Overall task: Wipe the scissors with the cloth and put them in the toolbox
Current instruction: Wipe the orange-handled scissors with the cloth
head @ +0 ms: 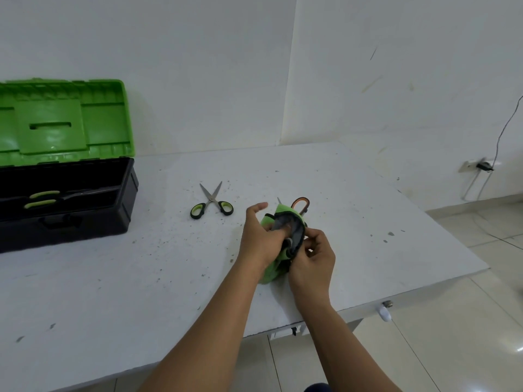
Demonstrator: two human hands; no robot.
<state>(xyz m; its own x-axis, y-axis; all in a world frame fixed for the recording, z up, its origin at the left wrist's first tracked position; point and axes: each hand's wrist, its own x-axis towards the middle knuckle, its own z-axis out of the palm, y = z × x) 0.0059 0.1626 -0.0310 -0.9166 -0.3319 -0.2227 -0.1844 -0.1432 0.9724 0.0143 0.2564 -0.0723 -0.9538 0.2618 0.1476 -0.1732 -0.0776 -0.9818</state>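
- Toolbox: it stands at the desk's left edge toward the far side, green lid up against the wall. 1 pair of green-handled scissors already lies inside it, long axis running left to right with the blades to the right, so I judge that pair finished.
- Green-and-black scissors: these lie bare on the desk, mid-way across and toward the far edge, blades spread in a V that points away from the person, handles toward the near edge. They look untouched, so wiping and stowing them is left to do.
- Left hand: it holds the green cloth bunched round the orange-handled scissors, thumb lifted free, the other fingers curled into the cloth.
- Orange-handled scissors: held just above the desk right of centre; 1 orange loop and a blade tip show over the cloth at the far side, but which way the long axis runs I cannot tell. The wipe seems under way.
- Right hand: fingers pinch the dark handle part at the cloth's right side.
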